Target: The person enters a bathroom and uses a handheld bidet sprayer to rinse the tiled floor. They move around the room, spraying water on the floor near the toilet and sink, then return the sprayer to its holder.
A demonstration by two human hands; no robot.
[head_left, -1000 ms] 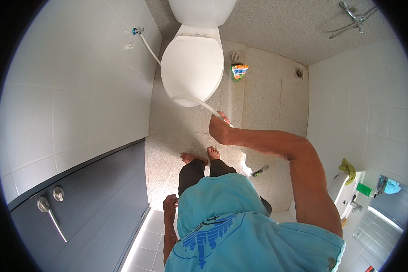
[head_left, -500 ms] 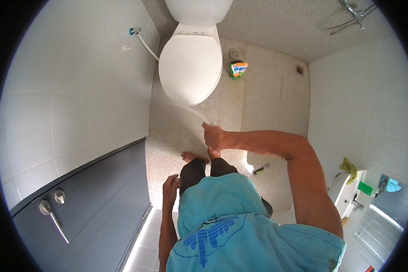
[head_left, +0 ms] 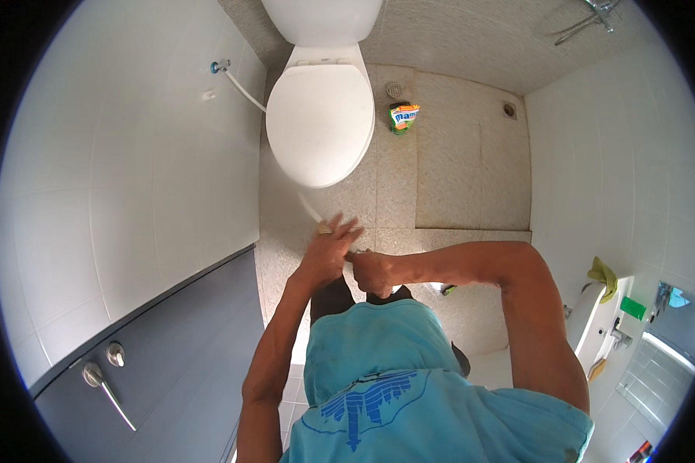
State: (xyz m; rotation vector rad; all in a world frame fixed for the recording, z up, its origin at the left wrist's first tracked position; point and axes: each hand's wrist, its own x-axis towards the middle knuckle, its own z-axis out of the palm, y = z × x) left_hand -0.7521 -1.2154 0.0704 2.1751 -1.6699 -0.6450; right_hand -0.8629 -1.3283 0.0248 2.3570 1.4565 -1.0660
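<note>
A white hose [head_left: 310, 207] comes out from below the front of the toilet [head_left: 320, 123] and runs to my hands. My right hand [head_left: 374, 272] is closed around its end, close in front of my knees; a small bit of what looks like a nozzle shows at the fingers. Over the hose, just left of and touching or nearly touching the right hand, is my left hand [head_left: 328, 253]. Its fingers are spread and slightly blurred. The hand hides part of the hose. The toilet's lid is down.
A green and orange packet [head_left: 403, 119] stands on the floor beside the toilet, near a round drain [head_left: 394, 90]. A grey door [head_left: 170, 363] is at left. At right are a washbasin [head_left: 587, 312] with a green cloth [head_left: 602, 278] and a green box [head_left: 633, 309].
My left hand has come up from beside my leg to the hose, its fingers spreading. My right hand has drawn slightly nearer to my body with the hose end. My feet are now hidden.
</note>
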